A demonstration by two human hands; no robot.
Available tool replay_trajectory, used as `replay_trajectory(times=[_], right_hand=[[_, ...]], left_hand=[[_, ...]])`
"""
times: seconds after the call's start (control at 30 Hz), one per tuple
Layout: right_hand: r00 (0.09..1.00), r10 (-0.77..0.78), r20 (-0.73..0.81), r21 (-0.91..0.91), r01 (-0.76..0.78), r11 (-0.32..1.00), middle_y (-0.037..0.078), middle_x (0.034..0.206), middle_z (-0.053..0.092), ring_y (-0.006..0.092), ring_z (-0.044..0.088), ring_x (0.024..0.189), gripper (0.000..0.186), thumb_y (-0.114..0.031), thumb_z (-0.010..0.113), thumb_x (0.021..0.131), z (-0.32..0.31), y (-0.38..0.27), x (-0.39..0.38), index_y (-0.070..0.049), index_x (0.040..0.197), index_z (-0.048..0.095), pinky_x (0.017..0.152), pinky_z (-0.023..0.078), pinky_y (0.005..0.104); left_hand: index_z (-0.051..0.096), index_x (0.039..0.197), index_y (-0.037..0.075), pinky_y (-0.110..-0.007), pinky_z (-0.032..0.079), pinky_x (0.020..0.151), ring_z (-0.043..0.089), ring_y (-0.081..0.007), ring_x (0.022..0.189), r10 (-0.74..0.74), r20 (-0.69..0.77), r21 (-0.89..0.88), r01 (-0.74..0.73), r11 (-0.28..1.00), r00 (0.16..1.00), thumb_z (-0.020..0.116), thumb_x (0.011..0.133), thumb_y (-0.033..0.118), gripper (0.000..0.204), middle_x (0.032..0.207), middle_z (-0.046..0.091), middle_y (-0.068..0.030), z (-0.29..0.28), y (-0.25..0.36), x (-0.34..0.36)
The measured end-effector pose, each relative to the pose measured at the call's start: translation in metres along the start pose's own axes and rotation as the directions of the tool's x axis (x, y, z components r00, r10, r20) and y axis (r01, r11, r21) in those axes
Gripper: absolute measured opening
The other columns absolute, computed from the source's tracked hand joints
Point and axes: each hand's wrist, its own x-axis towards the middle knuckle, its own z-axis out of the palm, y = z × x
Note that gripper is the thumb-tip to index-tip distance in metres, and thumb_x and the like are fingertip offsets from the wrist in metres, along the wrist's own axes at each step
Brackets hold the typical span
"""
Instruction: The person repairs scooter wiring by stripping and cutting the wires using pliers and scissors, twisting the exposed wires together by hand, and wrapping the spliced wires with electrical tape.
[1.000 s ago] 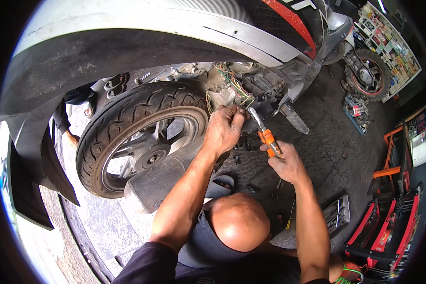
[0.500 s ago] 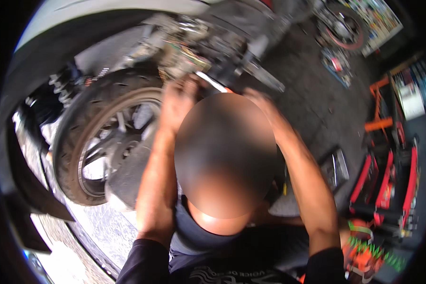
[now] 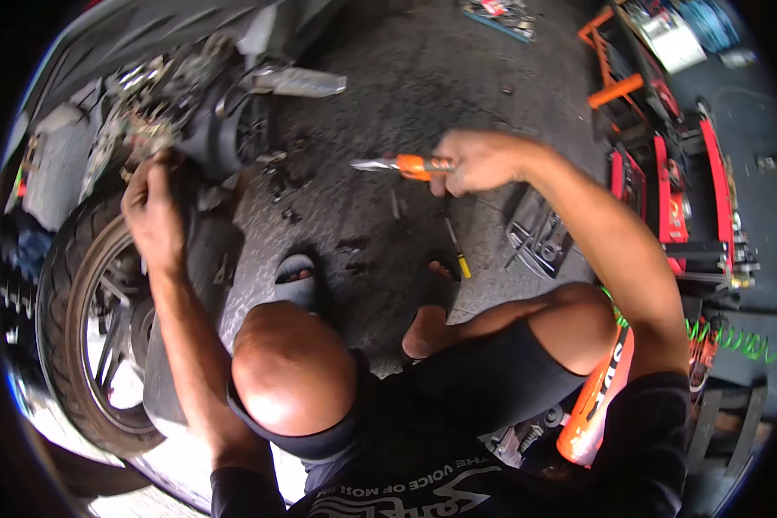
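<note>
My right hand (image 3: 483, 161) is closed round an orange-handled tool (image 3: 413, 166) with a pointed silver end. It is held above the dark floor, its tip aimed left. Whether it is a knife or pliers does not show clearly. My left hand (image 3: 157, 216) reaches to the exposed engine parts (image 3: 151, 129) of a motorbike, its fingers bent together against them. What those fingers grip is hidden. Just below that hand is the motorbike's wheel (image 3: 65, 285), with a worn black tyre and a brown-edged rim.
A yellow-handled screwdriver (image 3: 463, 261) lies on the floor near my foot, beside a tray of tools (image 3: 540, 237). Red tool-box trays (image 3: 721, 177) stand at the right. An orange cylinder (image 3: 589, 419) is close to my right leg. A metal lever-like part (image 3: 298, 82) juts from the motorbike.
My right hand has swung away from the engine to the right, carrying the orange-handled tool. My left hand stays at the engine. The view has shifted, and my knees now show.
</note>
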Motion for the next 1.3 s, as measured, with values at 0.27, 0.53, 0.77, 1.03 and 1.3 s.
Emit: replay_trajectory(times=[0.27, 0.53, 0.77, 1.03, 1.3], right_hand=[[0.645, 0.733, -0.215, 0.535, -0.550, 0.641, 0.027, 0.106, 0.075, 0.0416, 0.073, 0.105, 0.037, -0.028, 0.071, 0.087, 0.263, 0.203, -0.007, -0.002, 0.113, 0.076, 0.090, 0.057, 0.0487], [-0.024, 0.285, -0.958, 0.274, -0.361, 0.891, 0.022, 0.091, 0.074, 0.0442, 0.071, 0.086, 0.034, -0.034, 0.069, 0.094, 0.366, 0.189, -0.010, -0.003, 0.107, 0.076, 0.083, 0.055, 0.0503], [0.247, 0.615, -0.749, 0.537, -0.317, 0.782, 0.022, 0.090, 0.074, 0.0445, 0.071, 0.085, 0.033, -0.033, 0.069, 0.094, 0.381, 0.165, -0.037, -0.003, 0.106, 0.075, 0.082, 0.055, 0.0508], [0.361, 0.662, -0.657, 0.576, -0.327, 0.750, 0.023, 0.090, 0.073, 0.0447, 0.070, 0.085, 0.033, -0.033, 0.070, 0.094, 0.391, 0.160, -0.036, -0.003, 0.105, 0.075, 0.081, 0.054, 0.0513], [0.449, 0.675, -0.586, 0.623, -0.283, 0.729, 0.023, 0.089, 0.073, 0.0450, 0.070, 0.084, 0.032, -0.033, 0.070, 0.094, 0.392, 0.157, -0.039, -0.003, 0.104, 0.075, 0.080, 0.054, 0.0519]], left_hand=[[0.073, 0.120, -0.005, -0.030, 0.048, 0.095, 0.065, -0.0146, 0.102, 0.033, 0.025, 0.015, -0.033, 0.999, 0.999, 0.060, 0.105, 0.018, 0.031, 0.110, 0.074, -0.0064, -0.025, -0.038, 0.018], [0.076, 0.118, -0.001, -0.031, 0.051, 0.095, 0.068, -0.0149, 0.101, 0.050, 0.064, 0.142, -0.059, 0.988, 0.997, 0.062, 0.104, 0.016, 0.026, 0.112, 0.077, -0.0082, -0.020, -0.007, 0.010], [0.066, 0.087, -0.001, -0.031, 0.042, 0.074, 0.047, -0.0129, 0.075, 0.146, -0.063, 0.247, -0.127, 0.961, 0.987, 0.067, 0.100, 0.017, 0.023, 0.077, 0.054, -0.0033, 0.000, 0.020, -0.016], [0.075, 0.100, -0.003, -0.038, 0.052, 0.086, 0.063, -0.0209, 0.085, 0.125, -0.099, 0.429, -0.071, 0.901, 0.987, 0.070, 0.099, 0.013, 0.016, 0.095, 0.071, -0.0136, -0.009, 0.029, -0.025], [0.064, 0.133, -0.009, -0.038, 0.050, 0.095, 0.067, -0.0279, 0.106, 0.109, -0.288, 0.287, -0.023, 0.958, 0.951, 0.053, 0.110, 0.038, 0.054, 0.121, 0.073, -0.0237, -0.032, 0.022, -0.036]])
